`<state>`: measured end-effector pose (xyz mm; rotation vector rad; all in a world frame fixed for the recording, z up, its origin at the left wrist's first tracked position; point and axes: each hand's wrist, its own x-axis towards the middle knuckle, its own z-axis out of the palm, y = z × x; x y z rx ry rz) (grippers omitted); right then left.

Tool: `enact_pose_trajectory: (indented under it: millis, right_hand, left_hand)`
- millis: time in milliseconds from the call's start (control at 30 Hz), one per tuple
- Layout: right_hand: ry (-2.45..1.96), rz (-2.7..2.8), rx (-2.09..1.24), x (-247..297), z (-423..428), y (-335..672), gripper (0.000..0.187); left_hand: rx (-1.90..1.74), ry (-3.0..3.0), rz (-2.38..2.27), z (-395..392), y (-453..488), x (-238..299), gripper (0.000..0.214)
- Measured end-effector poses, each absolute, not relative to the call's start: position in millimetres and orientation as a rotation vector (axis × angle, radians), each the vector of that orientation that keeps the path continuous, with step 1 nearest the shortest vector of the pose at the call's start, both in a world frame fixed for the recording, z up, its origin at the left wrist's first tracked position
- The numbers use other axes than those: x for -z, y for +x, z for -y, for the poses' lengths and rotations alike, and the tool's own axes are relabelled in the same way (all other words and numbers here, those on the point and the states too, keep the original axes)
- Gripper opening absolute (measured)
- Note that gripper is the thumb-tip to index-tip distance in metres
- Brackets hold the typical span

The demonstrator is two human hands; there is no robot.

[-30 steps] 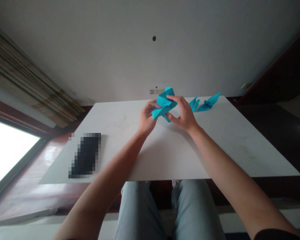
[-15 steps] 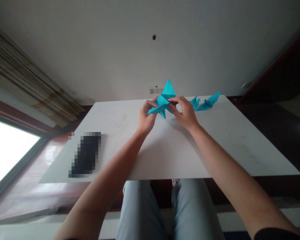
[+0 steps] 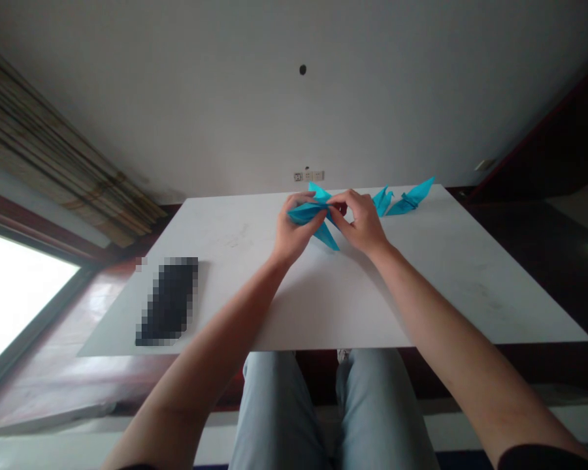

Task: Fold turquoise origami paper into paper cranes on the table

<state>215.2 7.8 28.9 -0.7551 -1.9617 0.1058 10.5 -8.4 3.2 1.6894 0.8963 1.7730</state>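
A bright blue piece of folded origami paper (image 3: 304,212) is held above the far half of the white table, between both hands. My left hand (image 3: 294,228) is closed round its left side, thumb in front and fingers behind. With thumb and fingertips pinched, my right hand (image 3: 362,219) grips the paper near its middle. One pointed flap slants down below the hands and another sticks up behind them. Fingers hide part of the folds. Just right of my right hand, a blue origami bird (image 3: 382,202) and a second blue origami bird (image 3: 411,199) rest on the table.
The white table (image 3: 470,287) reaches from my knees to near the wall. A dark pixelated rectangular object (image 3: 169,300) lies at its left. Wall sockets (image 3: 308,176) are beyond the far edge, and a striped curtain (image 3: 53,143) hangs at the left.
The folded paper has been turned and flattened between my hands: its tall upper point has tipped down and a lower flap now reaches nearer to me. My left thumb has moved right across it.
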Motion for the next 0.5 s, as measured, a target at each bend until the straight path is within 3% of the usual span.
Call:
enact_pose_trajectory:
  millis: [300,500]
  right_hand:
    - [-0.651,1.993,-0.116,-31.0,-6.9,213.9,0.030]
    - [-0.777,1.949,0.018,-24.9,-13.7,216.2,0.012]
  left_hand:
    - [-1.941,1.827,-1.087,0.6,-2.4,-1.7,0.014]
    - [-1.905,1.908,-1.093,1.5,-0.7,0.5,0.010]
